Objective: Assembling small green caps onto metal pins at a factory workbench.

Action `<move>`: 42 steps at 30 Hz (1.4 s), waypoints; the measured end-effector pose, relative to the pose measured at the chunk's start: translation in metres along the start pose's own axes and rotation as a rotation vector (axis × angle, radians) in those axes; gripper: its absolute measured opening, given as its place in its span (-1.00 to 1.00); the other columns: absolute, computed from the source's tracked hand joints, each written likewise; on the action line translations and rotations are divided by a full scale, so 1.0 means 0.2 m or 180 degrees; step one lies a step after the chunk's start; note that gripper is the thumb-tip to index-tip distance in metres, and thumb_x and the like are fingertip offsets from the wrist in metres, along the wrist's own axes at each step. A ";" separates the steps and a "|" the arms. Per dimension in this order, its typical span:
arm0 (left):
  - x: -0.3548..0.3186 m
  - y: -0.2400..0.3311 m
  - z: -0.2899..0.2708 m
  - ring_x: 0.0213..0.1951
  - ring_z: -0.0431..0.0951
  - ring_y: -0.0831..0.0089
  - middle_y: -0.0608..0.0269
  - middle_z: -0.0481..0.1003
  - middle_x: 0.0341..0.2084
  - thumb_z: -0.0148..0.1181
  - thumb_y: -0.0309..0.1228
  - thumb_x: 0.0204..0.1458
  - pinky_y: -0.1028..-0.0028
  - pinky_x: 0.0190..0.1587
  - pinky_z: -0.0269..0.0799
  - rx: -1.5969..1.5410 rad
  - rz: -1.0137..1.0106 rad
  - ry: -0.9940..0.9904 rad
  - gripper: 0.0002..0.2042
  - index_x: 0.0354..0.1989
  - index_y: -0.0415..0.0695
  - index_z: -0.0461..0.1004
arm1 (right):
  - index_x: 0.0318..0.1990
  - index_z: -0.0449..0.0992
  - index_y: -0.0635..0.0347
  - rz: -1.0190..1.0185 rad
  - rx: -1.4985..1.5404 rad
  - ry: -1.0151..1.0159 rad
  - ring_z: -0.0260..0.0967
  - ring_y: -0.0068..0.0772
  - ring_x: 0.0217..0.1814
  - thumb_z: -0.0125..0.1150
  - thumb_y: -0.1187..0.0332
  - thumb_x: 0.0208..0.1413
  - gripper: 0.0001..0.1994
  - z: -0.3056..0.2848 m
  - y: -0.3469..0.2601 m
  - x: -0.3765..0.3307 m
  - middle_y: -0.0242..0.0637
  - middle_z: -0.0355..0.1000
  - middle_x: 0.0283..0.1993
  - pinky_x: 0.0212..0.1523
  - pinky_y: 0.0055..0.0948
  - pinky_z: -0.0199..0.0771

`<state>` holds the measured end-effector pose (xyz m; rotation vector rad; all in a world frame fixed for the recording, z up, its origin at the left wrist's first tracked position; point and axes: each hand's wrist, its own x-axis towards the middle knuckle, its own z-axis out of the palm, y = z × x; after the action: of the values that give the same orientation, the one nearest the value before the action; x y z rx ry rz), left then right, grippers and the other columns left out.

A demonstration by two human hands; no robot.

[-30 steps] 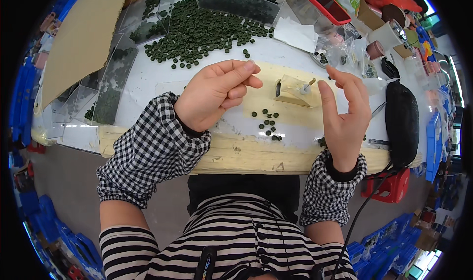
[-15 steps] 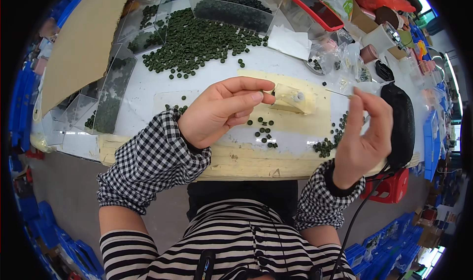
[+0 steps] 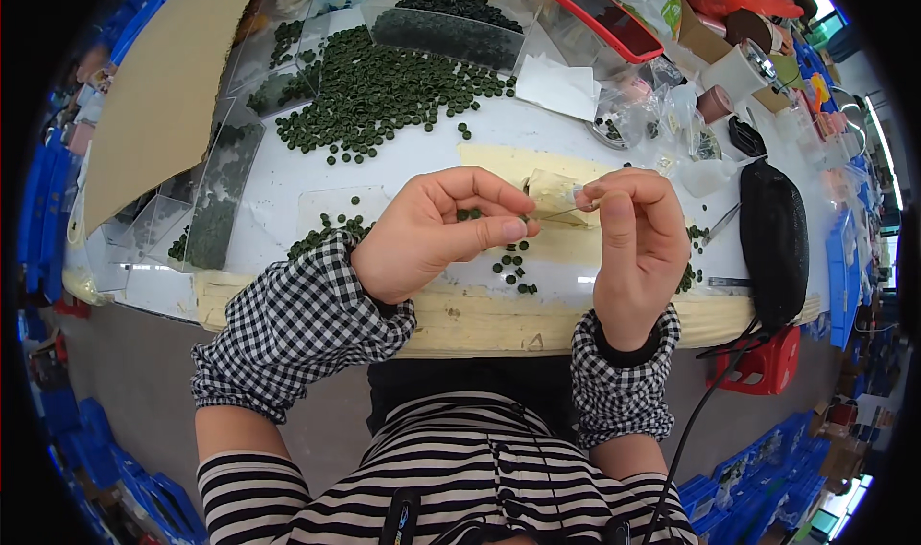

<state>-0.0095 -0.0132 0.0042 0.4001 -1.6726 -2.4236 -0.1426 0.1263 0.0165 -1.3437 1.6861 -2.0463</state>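
Over the middle of the table my left hand (image 3: 441, 224) is closed in a pinch of thumb and forefinger; what is between the tips is too small to make out. Facing it, my right hand (image 3: 638, 248) pinches a thin needle-like wire (image 3: 560, 212), which points across to the left fingertips. Just beyond them sits a cream tape-wrapped block (image 3: 552, 186) on a cream taped patch (image 3: 484, 157), partly hidden by the hands. Several small dark green disc beads (image 3: 518, 272) lie below the fingertips, and another small group (image 3: 336, 226) lies beside my left wrist.
A large heap of green disc beads (image 3: 369, 94) spreads at the back, by clear bins (image 3: 446, 36). Cardboard (image 3: 158, 84) leans at left. A red-framed phone (image 3: 595, 12), white paper (image 3: 556, 86), plastic bags (image 3: 672, 113), tweezers (image 3: 721, 224) and a black pouch (image 3: 775, 243) lie at right.
My right hand has moved left with the thin wire, up close to the left fingertips. My left hand has come down slightly toward me, still pinching.
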 end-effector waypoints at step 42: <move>0.00 -0.02 -0.04 -0.64 0.12 0.78 0.19 0.54 -0.36 0.08 -0.44 0.15 0.73 -0.59 0.04 -0.0598 -0.0234 -0.0034 -0.81 -0.10 -0.21 0.45 | -0.40 0.46 0.25 -0.0736 -0.2642 0.0055 0.32 -0.17 -0.25 0.27 0.49 -0.05 -0.91 -0.08 0.08 0.05 -0.25 0.41 -0.36 -0.25 -0.34 0.32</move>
<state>-0.0077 -0.0190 -0.0020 0.4282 -1.4410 -2.6115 -0.1661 0.1258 0.0089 -1.7920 2.6469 -1.4642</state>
